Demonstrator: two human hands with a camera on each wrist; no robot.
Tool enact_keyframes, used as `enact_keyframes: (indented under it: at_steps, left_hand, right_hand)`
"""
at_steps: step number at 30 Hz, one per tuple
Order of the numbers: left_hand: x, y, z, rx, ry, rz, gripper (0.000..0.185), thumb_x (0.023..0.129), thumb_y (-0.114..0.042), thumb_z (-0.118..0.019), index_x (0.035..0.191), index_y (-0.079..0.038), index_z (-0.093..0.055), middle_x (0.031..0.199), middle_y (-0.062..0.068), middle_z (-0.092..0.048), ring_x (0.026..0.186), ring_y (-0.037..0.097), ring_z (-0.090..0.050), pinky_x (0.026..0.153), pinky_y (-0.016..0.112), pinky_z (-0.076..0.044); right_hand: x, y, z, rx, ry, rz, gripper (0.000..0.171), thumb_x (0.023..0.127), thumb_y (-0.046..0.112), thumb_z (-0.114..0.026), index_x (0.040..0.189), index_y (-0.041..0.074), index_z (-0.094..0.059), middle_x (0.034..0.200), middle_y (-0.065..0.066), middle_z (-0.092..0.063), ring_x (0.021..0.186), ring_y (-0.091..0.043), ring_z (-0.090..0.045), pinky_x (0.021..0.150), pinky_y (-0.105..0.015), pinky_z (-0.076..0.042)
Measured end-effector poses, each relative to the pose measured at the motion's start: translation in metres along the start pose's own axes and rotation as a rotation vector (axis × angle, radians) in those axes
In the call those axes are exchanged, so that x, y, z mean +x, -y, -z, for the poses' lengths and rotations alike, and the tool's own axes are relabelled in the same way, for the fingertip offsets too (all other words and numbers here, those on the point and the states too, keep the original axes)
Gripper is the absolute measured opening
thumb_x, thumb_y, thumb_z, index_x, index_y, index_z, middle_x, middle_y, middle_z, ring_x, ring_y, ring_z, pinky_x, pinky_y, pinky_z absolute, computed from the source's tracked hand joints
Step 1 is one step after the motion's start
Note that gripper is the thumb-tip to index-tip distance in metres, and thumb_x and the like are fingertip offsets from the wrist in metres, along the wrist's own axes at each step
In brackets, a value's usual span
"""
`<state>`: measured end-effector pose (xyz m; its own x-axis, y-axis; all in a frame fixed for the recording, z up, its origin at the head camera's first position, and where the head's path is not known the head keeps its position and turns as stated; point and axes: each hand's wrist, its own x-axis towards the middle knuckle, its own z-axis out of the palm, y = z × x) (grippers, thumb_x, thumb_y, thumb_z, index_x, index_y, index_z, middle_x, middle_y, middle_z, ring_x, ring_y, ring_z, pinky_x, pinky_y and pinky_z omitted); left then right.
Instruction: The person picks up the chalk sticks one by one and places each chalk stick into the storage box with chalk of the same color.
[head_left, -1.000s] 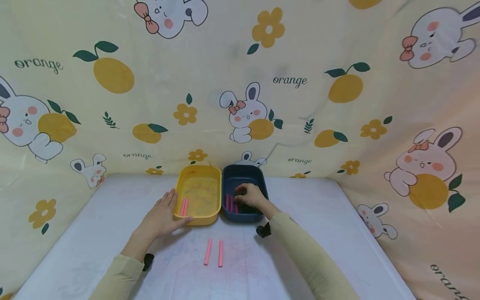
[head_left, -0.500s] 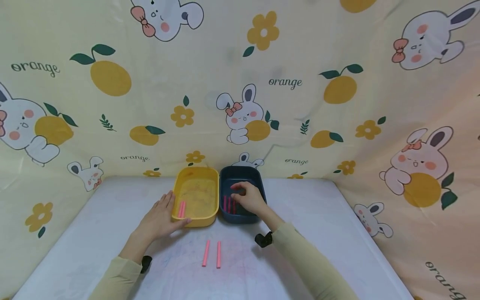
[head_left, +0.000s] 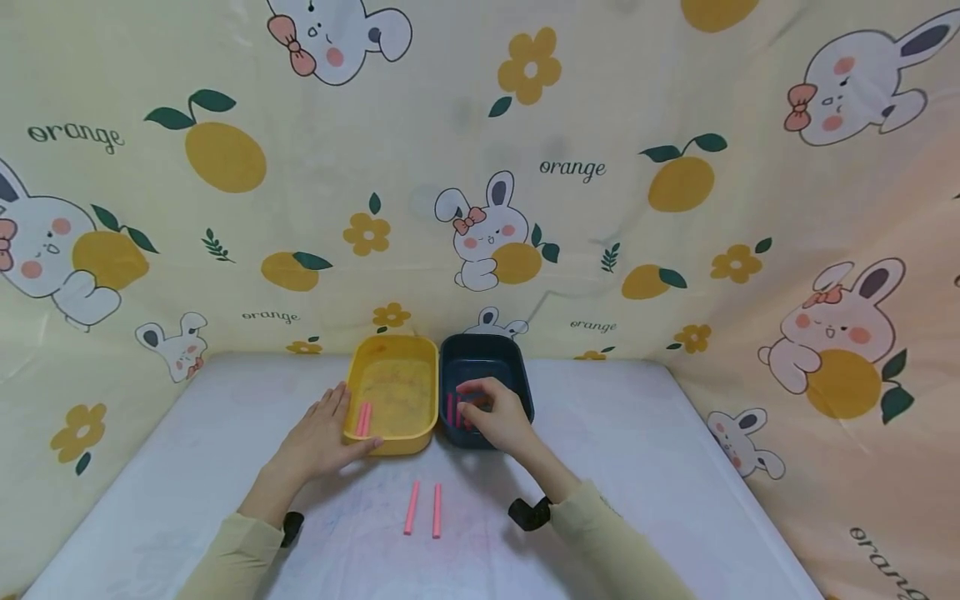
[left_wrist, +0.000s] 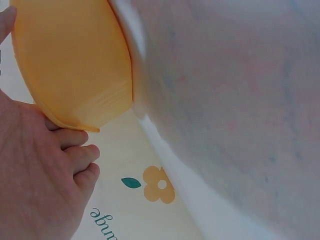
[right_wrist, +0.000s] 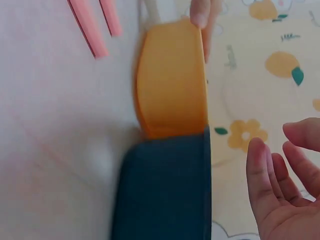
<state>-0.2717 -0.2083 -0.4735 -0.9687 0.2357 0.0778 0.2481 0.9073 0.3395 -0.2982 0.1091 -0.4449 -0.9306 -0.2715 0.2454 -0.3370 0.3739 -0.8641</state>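
A yellow plastic box point(head_left: 408, 445) and a navy box point(head_left: 483, 346) stand side by side near the table's back. My left hand point(head_left: 318, 437) grips the yellow box's left front corner, its thumb over the front rim and bent fingers along the side in the left wrist view. My right hand point(head_left: 501, 417) hovers over the navy box, with thumb and forefinger apart above the pink chalk sticks point(head_left: 450, 408) in it. In the right wrist view nothing shows between its curved fingers. Two pink chalk sticks point(head_left: 363, 419) lie in the yellow box's left front part.
Two more pink chalk sticks point(head_left: 437, 511) lie on the white table in front of the boxes. A cream cloth point(head_left: 405, 150) printed with rabbits and oranges hangs behind and beside the table. Dark wrist cameras point(head_left: 529, 514) sit under both forearms.
My right hand has lifted slightly from among the sticks, then come back toward the front of the navy box. My left hand keeps its hold, and the sticks on the table stay put.
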Motion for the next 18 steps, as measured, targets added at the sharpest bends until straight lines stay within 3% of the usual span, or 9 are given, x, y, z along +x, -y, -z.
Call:
enact_keyframes:
  at_steps: [6, 13, 18]
  left_hand:
    - [-0.001, 0.0, 0.001, 0.003, 0.0, 0.0, 0.12, 0.091, -0.077, -0.056, 0.156, 0.017, -0.022, 0.167, 0.033, -0.017, 0.154, 0.05, -0.02, 0.125, 0.061, -0.022]
    - [-0.002, -0.001, 0.002, 0.005, -0.015, -0.004, 0.118, 0.092, -0.074, -0.058, 0.156, 0.018, -0.023, 0.167, 0.033, -0.019, 0.154, 0.051, -0.021, 0.125, 0.061, -0.023]
    - [-0.002, -0.002, 0.001, 0.003, -0.027, -0.008, 0.117, 0.092, -0.074, -0.059, 0.155, 0.018, -0.024, 0.166, 0.034, -0.02, 0.153, 0.051, -0.023, 0.124, 0.061, -0.024]
  right_hand:
    - [-0.018, 0.002, -0.014, 0.028, 0.018, 0.039, 0.021, 0.094, 0.009, -0.076, 0.115, 0.008, -0.073, 0.106, -0.008, -0.063, 0.086, -0.024, -0.071, 0.068, -0.023, -0.06]
    - [-0.035, 0.001, -0.027, -0.036, 0.078, 0.059, 0.023, 0.093, 0.009, -0.076, 0.116, 0.007, -0.073, 0.112, -0.01, -0.067, 0.091, -0.014, -0.065, 0.08, -0.021, -0.056]
    - [-0.044, -0.005, -0.036, -0.051, 0.155, 0.095, 0.024, 0.093, 0.003, -0.074, 0.117, 0.001, -0.071, 0.113, -0.013, -0.067, 0.091, -0.012, -0.065, 0.083, -0.021, -0.058]
